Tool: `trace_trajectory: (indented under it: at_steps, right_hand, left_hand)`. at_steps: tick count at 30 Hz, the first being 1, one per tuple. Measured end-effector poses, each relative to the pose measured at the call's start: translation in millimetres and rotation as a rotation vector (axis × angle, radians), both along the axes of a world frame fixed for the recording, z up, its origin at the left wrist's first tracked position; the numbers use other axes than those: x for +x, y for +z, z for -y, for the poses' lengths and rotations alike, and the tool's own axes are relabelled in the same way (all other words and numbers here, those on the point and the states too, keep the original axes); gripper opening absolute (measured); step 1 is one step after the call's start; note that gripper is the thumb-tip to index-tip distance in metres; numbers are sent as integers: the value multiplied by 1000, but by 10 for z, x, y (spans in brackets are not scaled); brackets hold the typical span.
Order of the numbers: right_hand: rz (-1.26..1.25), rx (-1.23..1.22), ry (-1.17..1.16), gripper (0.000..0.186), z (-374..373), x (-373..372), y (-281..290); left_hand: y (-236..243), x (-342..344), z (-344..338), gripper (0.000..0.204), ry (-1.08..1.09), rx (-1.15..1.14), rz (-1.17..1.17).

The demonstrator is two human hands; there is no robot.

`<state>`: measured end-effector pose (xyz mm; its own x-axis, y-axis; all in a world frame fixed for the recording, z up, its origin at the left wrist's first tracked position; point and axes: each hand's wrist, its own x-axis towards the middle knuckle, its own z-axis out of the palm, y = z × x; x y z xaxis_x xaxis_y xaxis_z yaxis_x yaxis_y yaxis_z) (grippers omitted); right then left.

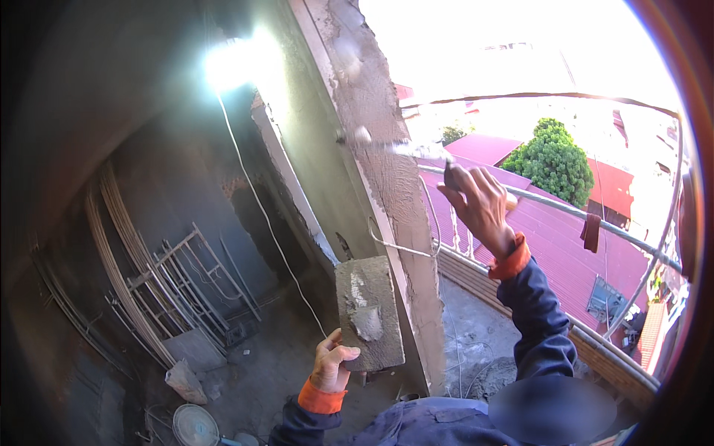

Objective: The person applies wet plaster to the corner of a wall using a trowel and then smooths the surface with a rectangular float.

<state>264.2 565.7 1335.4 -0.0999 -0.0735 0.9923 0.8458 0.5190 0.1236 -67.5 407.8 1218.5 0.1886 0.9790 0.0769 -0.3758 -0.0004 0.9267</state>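
My left hand [329, 364] grips a mortar-caked plasterer's hawk [388, 342], low and in front of me, thumb over its near edge. A small lump of wet mortar [366, 323] sits on the board. Higher up on the right, my right hand [482, 204] is closed round a trowel [416, 150], and the end of its wooden handle pokes out past the fingers. The motion-smeared blade points left across the edge of a roughly plastered wall end [390, 178]; I cannot tell whether it touches. A loop of pale wire [401, 247] crosses this wall end below the trowel.
A bright lamp [242, 65] glares at upper left, its white cable [264, 208] hanging down. Scaffold frames [186, 275] and long poles [111, 245] lean in the dark room. Below them stands a bucket [195, 426]. Rightward, a metal rail [558, 204] borders a drop above red roofs [513, 238].
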Motion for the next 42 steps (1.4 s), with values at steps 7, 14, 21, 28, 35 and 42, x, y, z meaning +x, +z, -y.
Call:
trace_trajectory:
  at_steps: [7, 14, 21, 28, 35, 42]
  right_hand:
    - [-580, -432, 790, 51, -137, -605, 948]
    - [-590, -735, 1120, 49, -683, -446, 1450]
    - [-521, -804, 1061, 55, -668, -429, 1643]
    - [-364, -877, 905, 58, -408, -534, 1682]
    - [-398, -721, 892, 55, -556, -386, 1698]
    - [-270, -624, 747, 54, -764, -430, 2166]
  left_hand:
    - [19, -250, -35, 41, 128, 43, -11]
    - [-175, -714, 89, 47, 297, 76, -28]
    - [-316, -1235, 210, 40, 497, 42, -85]
    - [-56, -1181, -397, 38, 405, 156, -141]
    - [-56, -1228, -321, 39, 409, 124, -149]
    - [-356, -1718, 54, 39, 580, 35, -134]
